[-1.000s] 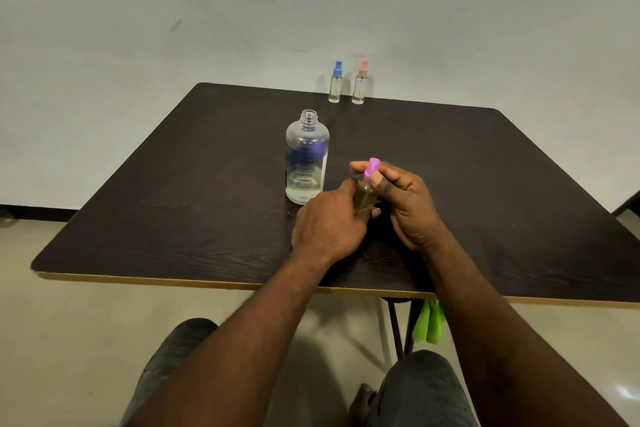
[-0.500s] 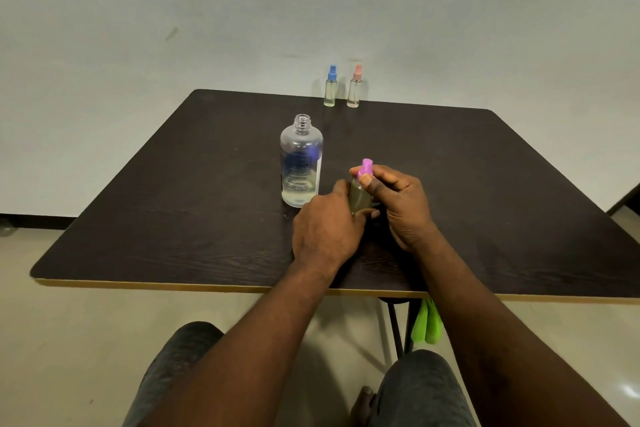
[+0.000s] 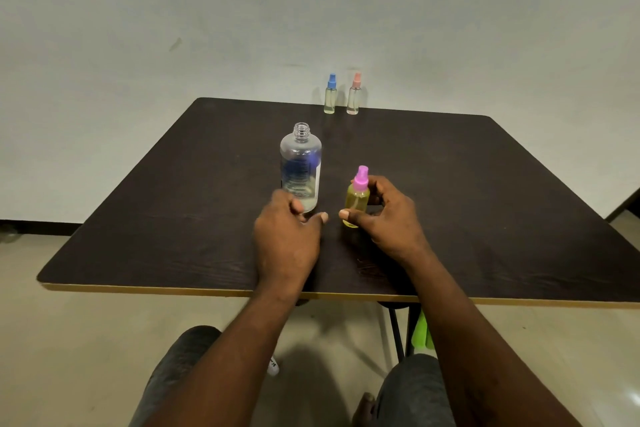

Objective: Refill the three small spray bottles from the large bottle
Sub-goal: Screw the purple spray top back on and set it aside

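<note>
Our right hand [image 3: 391,218] grips the pink-capped spray bottle [image 3: 358,199] (yellowish liquid inside); our left hand [image 3: 285,239], fingers loosely curled, sits by the uncapped large bottle [image 3: 300,166].

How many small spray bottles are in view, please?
3: blue-capped bottle and pink-capped bottle side by side far back on the table; purple-capped bottle in the right hand.

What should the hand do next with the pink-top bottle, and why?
Probably the right hand should carry the pink-top bottle over beside the blue-top bottle and peach-top bottle: its top is on and it looks full.
</note>
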